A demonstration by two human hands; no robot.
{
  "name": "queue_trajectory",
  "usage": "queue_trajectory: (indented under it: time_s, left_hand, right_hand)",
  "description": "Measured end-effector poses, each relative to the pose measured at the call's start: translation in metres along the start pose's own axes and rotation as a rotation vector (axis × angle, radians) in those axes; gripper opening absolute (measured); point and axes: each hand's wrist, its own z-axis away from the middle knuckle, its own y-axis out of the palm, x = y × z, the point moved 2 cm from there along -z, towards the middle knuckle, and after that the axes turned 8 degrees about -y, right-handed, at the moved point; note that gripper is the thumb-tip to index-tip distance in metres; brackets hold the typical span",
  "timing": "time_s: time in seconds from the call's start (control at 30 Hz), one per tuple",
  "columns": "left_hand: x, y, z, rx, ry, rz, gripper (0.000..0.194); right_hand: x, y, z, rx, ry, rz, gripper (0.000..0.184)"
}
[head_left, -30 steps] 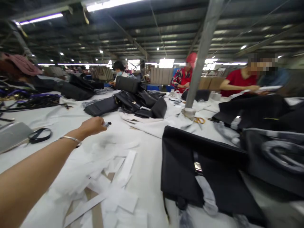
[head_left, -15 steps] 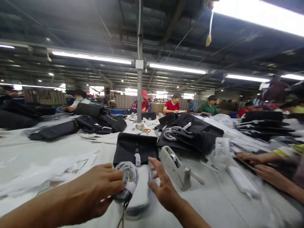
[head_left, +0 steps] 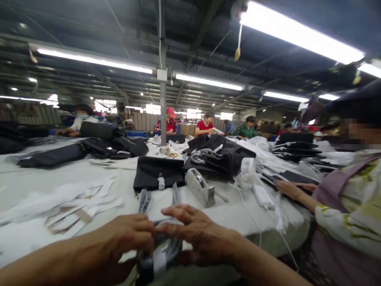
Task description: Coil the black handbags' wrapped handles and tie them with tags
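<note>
A coiled bag strap in clear wrapping, with a white band around it, is held low at the table's near edge. My left hand grips the coil from the left, fingers bent around its side. Over its top and right side lies my right hand, fingers closed against the coil, thumb partly hidden. Wrapped strap lengths run from the coil toward a black bag, which lies flat with a white-wrapped clasp on its front.
A tape dispenser stands right of the bag. Behind it are a pile of black bags and a white plastic roll. Paper strips lie at left. A co-worker works close on the right; a pole rises behind.
The coiled strap has come nearer to me, off the bag's front. My right hand has moved left onto it. The view has turned right, showing more of the co-worker.
</note>
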Motion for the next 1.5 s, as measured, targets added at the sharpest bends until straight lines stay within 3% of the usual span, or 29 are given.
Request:
queue_trajectory:
  time_s: [0.13,0.27,0.37,0.43,0.6,0.67,0.77,0.87,0.97,1.17,1.33,1.5]
  left_hand:
    - [0.021,0.01,0.005,0.053,-0.079,0.421,0.013]
    - [0.046,0.039,0.008,0.026,-0.217,0.757,0.014]
    - [0.066,0.058,0.012,-0.035,-0.397,0.975,0.029]
    - [0.083,0.063,0.017,-0.146,-0.545,1.019,0.037]
    - [0.12,0.047,0.033,-0.548,-0.733,0.721,0.024]
    - [0.123,0.039,0.034,-0.59,-0.728,0.583,0.021]
    - [0.12,0.037,0.024,-0.59,-0.634,0.437,0.017]
    - [0.118,0.049,0.004,-0.544,-0.528,0.258,0.015]
    - [0.124,0.072,-0.018,-0.392,-0.495,0.077,0.016]
    - [0.132,0.105,-0.044,-0.075,-0.504,-0.083,0.018]
    - [0.125,0.112,-0.051,-0.054,-0.465,-0.123,0.02]
    - [0.127,0.128,-0.047,-0.139,-0.455,-0.043,0.02]
  right_hand:
    - [-0.004,-0.003,-0.005,0.013,0.106,-0.182,0.047]
    - [-0.016,0.005,-0.021,0.068,0.115,-0.351,0.024]
    - [-0.028,0.016,-0.031,0.068,0.144,-0.372,0.013]
    - [-0.045,0.023,-0.036,0.046,0.18,-0.324,0.012]
    - [-0.12,0.03,-0.055,-0.161,0.193,-0.029,0.017]
    - [-0.15,0.036,-0.067,-0.206,0.204,0.049,0.023]
    - [-0.178,0.06,-0.085,-0.159,0.21,0.034,0.028]
    - [-0.182,0.096,-0.093,-0.033,0.192,-0.035,0.035]
    - [-0.174,0.118,-0.088,0.066,0.18,-0.124,0.046]
    - [-0.168,0.108,-0.07,0.243,0.22,-0.16,0.047]
    - [-0.171,0.108,-0.062,0.183,0.244,-0.195,0.044]
    - [-0.167,0.112,-0.054,0.168,0.252,-0.143,0.046]
